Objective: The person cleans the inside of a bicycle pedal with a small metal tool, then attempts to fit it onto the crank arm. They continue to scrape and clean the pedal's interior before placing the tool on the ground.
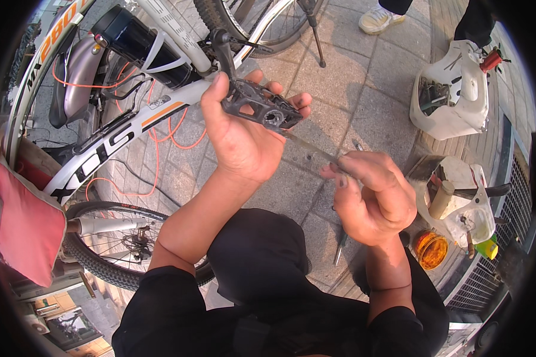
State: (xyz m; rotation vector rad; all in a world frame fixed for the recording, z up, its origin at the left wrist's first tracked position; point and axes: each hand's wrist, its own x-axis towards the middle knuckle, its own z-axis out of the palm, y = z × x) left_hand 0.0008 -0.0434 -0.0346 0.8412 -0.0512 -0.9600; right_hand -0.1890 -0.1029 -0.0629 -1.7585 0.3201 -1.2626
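Observation:
My left hand (244,143) is closed around a black bicycle pedal (259,107), fingers behind it and thumb up at its side. The pedal is on a dark crank arm (222,50) of a white bicycle frame (161,113) with orange and black markings. To the right, my right hand (378,196) pinches a thin grey rod-like tool (312,149). Its far end points at the pedal's outer end, close to my left palm; whether it touches is unclear. My fingers hide the tool's near end, so its exact kind does not show.
On the right stand a cut-open white container (423,116) with tools, a second one (485,208), and a jar of amber stuff (430,250). A metal tool (340,247) lies on the paving. Orange cable (158,154) winds beneath the bicycle. Another person's shoe (380,21) is ahead.

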